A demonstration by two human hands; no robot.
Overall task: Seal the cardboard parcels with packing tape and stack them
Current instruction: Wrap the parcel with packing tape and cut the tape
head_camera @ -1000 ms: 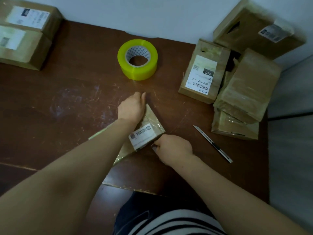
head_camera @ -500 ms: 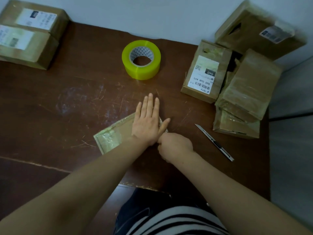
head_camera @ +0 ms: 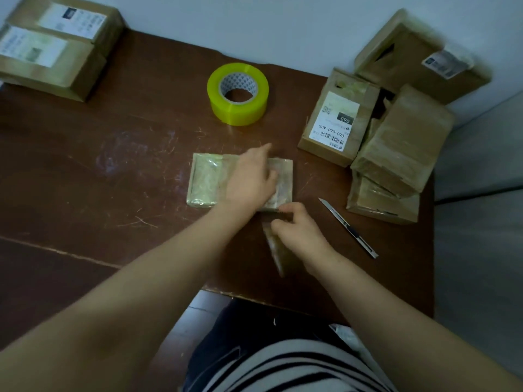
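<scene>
L hand (head_camera: 250, 179) lies palm down on the parcel (head_camera: 203, 179), fingers (head_camera: 264, 149) mostly straight, pointing away twd far right; a bit blurred. L forearm is bare, comes in diagonally from lower left, wrist straight. R hand (head_camera: 300, 230) sits just nearer the body than the L, knuckles up, fingers curled, thumb & index pinching a tape strip (head_camera: 276, 250) by the parcel's near right corner. R forearm is bare, comes in from lower right. Hands are nearly touching; forearms make a V.
</scene>
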